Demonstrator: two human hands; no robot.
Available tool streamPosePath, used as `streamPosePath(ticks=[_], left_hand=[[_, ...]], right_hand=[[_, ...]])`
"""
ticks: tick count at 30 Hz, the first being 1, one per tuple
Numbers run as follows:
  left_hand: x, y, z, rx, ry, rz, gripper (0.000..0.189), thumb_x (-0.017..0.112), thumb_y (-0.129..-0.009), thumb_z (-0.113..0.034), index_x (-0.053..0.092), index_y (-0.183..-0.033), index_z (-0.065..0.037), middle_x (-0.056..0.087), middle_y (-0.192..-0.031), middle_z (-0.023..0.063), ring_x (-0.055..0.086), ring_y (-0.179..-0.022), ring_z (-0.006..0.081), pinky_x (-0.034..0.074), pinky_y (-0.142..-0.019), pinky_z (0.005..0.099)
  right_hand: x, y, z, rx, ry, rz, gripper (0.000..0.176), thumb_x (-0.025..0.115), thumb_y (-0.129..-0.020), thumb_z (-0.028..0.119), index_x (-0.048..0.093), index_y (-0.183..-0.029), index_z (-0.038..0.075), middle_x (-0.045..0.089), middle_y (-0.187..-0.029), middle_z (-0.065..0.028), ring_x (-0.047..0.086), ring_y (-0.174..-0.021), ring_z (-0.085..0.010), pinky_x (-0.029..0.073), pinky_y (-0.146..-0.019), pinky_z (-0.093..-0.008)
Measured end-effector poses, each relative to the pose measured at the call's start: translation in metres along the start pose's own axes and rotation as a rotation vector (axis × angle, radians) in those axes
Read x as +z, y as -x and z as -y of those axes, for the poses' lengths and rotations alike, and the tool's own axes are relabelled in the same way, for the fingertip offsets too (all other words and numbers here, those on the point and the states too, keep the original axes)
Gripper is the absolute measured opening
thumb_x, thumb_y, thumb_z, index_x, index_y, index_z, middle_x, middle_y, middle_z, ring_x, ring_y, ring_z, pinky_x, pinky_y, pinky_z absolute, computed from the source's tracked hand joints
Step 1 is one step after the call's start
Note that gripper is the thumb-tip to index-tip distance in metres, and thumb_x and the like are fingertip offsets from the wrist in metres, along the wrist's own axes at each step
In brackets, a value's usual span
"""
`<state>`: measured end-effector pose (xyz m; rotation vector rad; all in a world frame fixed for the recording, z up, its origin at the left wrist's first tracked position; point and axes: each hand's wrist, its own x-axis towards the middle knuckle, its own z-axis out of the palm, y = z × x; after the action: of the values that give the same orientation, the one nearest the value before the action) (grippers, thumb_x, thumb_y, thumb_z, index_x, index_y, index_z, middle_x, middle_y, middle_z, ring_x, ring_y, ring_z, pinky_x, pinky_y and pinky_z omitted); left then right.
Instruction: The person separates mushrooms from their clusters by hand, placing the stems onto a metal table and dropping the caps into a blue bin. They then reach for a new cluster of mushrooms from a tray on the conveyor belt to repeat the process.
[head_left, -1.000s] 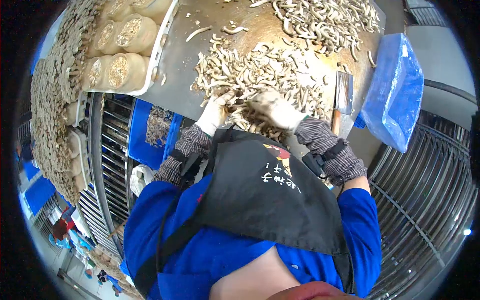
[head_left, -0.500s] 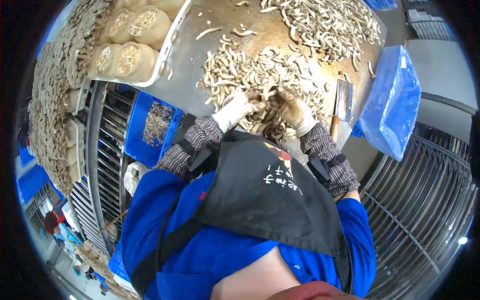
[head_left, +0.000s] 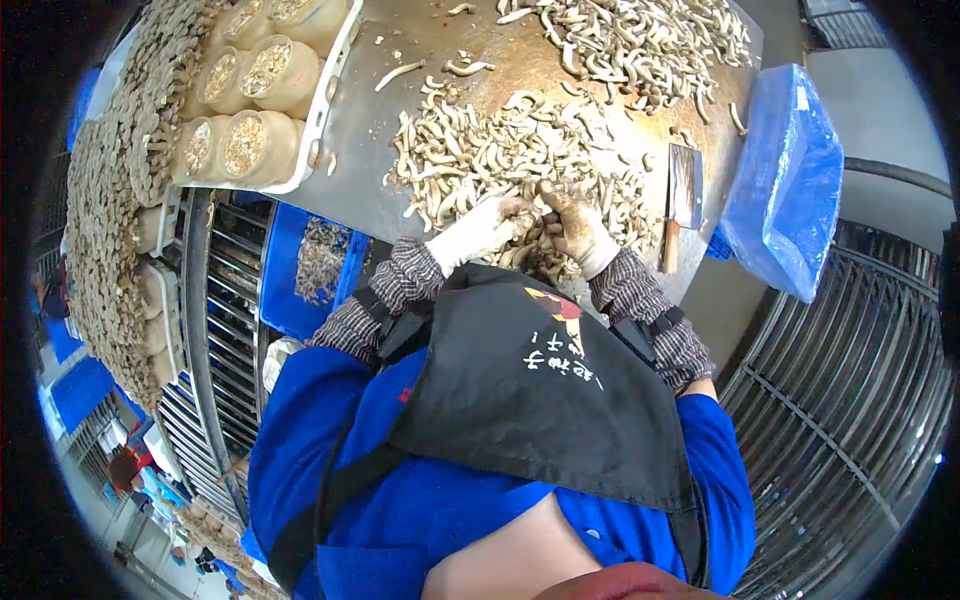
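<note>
The left hand [head_left: 487,232] and the soiled right hand [head_left: 582,230], both in white gloves, meet with bent fingers at the near edge of the small, curved, pale mushrooms [head_left: 500,145] on the grey metal table [head_left: 372,110]; their exact grip is unclear. A wood-handled cleaver [head_left: 682,195] lies to the right.

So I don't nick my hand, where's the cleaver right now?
In the head view, the cleaver lies on the table's right side, between the near mushroom pile and the blue bag, its handle toward you.
</note>
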<state>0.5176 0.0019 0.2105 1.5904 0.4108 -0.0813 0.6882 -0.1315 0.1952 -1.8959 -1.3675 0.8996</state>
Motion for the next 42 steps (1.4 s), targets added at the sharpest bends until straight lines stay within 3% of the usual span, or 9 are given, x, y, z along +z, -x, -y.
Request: streamPosePath(ticks=[3, 5, 7, 10, 13, 14, 25, 33, 42], left_hand=[[-0.014, -0.003, 0.021, 0.116, 0.297, -0.074, 0.032, 0.055, -0.089, -0.017, 0.059, -0.113, 0.004, 0.066, -0.096, 0.0120, 0.062, -0.079, 0.0126, 0.050, -0.070, 0.0247], [-0.025, 0.004, 0.006, -0.043, 0.692, -0.233, 0.029, 0.058, -0.088, -0.017, 0.062, -0.109, 0.002, 0.067, -0.090, 0.0105, 0.061, -0.065, 0.0125, 0.049, -0.056, 0.0227], [-0.039, 0.004, 0.033, -0.005, 1.053, -0.258, 0.036, 0.062, -0.092, -0.023, 0.060, -0.118, 0.001, 0.068, -0.095, 0.0128, 0.064, -0.066, 0.0173, 0.054, -0.055, 0.0279], [-0.045, 0.012, 0.056, 0.021, 1.184, -0.274, 0.047, 0.062, -0.095, -0.033, 0.055, -0.128, -0.002, 0.067, -0.108, 0.0161, 0.067, -0.078, 0.0235, 0.060, -0.076, 0.0382], [-0.044, 0.009, 0.080, 0.037, 1.157, -0.345, 0.041, 0.060, -0.097, -0.034, 0.057, -0.122, -0.002, 0.066, -0.109, 0.0160, 0.067, -0.080, 0.0229, 0.059, -0.068, 0.0340], [-0.042, 0.013, 0.076, -0.005, 1.119, -0.382, 0.038, 0.059, -0.097, -0.034, 0.058, -0.119, -0.002, 0.066, -0.109, 0.0158, 0.067, -0.080, 0.0225, 0.058, -0.065, 0.0319], [-0.021, 0.026, 0.071, -0.125, 0.967, -0.217, 0.030, 0.058, -0.093, -0.011, 0.060, -0.120, 0.002, 0.066, -0.095, 0.0054, 0.064, -0.081, 0.0130, 0.054, -0.070, 0.0259], [-0.013, 0.001, 0.039, -0.122, 0.579, -0.176, 0.041, 0.065, -0.093, -0.018, 0.057, -0.128, -0.001, 0.066, -0.112, 0.0031, 0.058, -0.097, 0.0077, 0.049, -0.083, 0.0245], [-0.021, -0.030, 0.048, 0.065, 0.099, -0.163, 0.041, 0.061, -0.095, -0.029, 0.061, -0.124, 0.000, 0.067, -0.112, 0.0050, 0.059, -0.101, 0.0153, 0.047, -0.088, 0.0319]], right_hand=[[0.000, -0.012, -0.020, 0.893, -1.581, -0.030, 0.012, 0.064, -0.095, 0.014, 0.067, -0.103, 0.007, 0.064, -0.080, -0.0026, 0.055, -0.063, -0.0101, 0.042, -0.051, -0.0202], [-0.025, -0.043, -0.055, 0.786, -2.251, -0.193, 0.016, 0.059, -0.096, 0.010, 0.063, -0.111, 0.006, 0.064, -0.081, -0.0052, 0.060, -0.070, -0.0170, 0.053, -0.067, -0.0254], [-0.067, -0.088, -0.129, -0.098, -1.116, -0.263, 0.035, 0.064, -0.096, 0.024, 0.054, -0.116, -0.003, 0.064, -0.095, -0.0085, 0.060, -0.086, -0.0233, 0.053, -0.082, -0.0350], [-0.125, -0.061, -0.011, 0.275, -1.136, -0.500, 0.054, 0.048, -0.103, 0.027, 0.033, -0.143, -0.006, 0.054, -0.133, -0.0163, 0.049, -0.124, -0.0181, 0.047, -0.099, -0.0339], [-0.086, -0.010, 0.008, 0.457, -0.128, -0.082, 0.048, 0.066, -0.092, 0.030, 0.054, -0.130, 0.004, 0.064, -0.106, -0.0137, 0.061, -0.089, -0.0179, 0.050, -0.079, -0.0333], [-0.051, 0.007, -0.024, -0.158, 0.305, -0.177, 0.043, 0.067, -0.089, 0.026, 0.058, -0.125, 0.005, 0.065, -0.107, -0.0145, 0.063, -0.094, -0.0262, 0.050, -0.079, -0.0383], [0.020, -0.014, -0.007, -0.520, 0.669, 0.074, 0.033, 0.056, -0.089, 0.016, 0.063, -0.121, 0.011, 0.055, -0.130, -0.0110, 0.043, -0.130, -0.0334, 0.028, -0.114, -0.0494], [-0.003, -0.025, 0.022, -0.150, 0.103, -0.265, 0.031, 0.064, -0.081, 0.002, 0.062, -0.112, 0.002, 0.063, -0.108, -0.0189, 0.058, -0.105, -0.0375, 0.044, -0.096, -0.0442], [-0.034, -0.028, 0.047, -0.125, 0.187, 0.073, 0.036, 0.068, -0.087, 0.025, 0.063, -0.116, 0.003, 0.065, -0.108, -0.0180, 0.062, -0.102, -0.0360, 0.049, -0.086, -0.0437]])
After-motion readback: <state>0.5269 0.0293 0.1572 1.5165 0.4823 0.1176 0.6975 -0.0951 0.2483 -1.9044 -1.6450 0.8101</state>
